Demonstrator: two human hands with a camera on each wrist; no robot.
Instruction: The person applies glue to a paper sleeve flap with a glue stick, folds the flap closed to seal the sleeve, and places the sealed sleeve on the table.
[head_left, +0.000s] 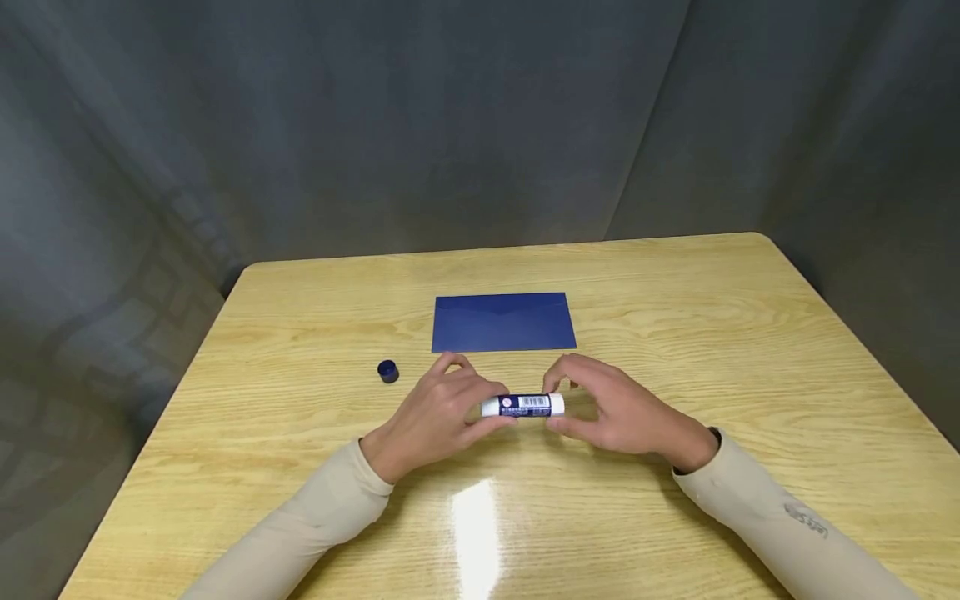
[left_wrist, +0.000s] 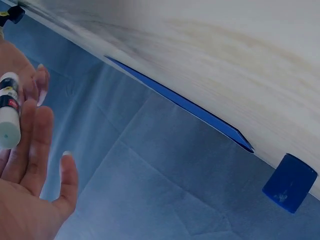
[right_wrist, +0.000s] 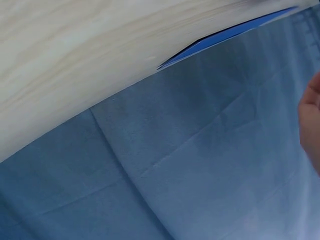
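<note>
A glue stick (head_left: 525,406) with a dark blue label and white ends lies sideways between my two hands, its cap off. My left hand (head_left: 444,417) pinches its left part between thumb and fingers. At the other end, thumb and forefinger of my right hand (head_left: 618,410) grip the white base. From the left wrist view, the glue stick (left_wrist: 9,117) shows its pale end beside the fingers. Part of a hand (right_wrist: 311,125) enters the right wrist view at its right edge. Left of my left hand, the dark blue cap (head_left: 387,372) stands on the table.
A dark blue envelope (head_left: 504,323) lies flat beyond the hands on the wood-grain table (head_left: 675,308). Grey-blue curtains (head_left: 450,125) hang behind the table and along its sides. Light glares off the tabletop near the front.
</note>
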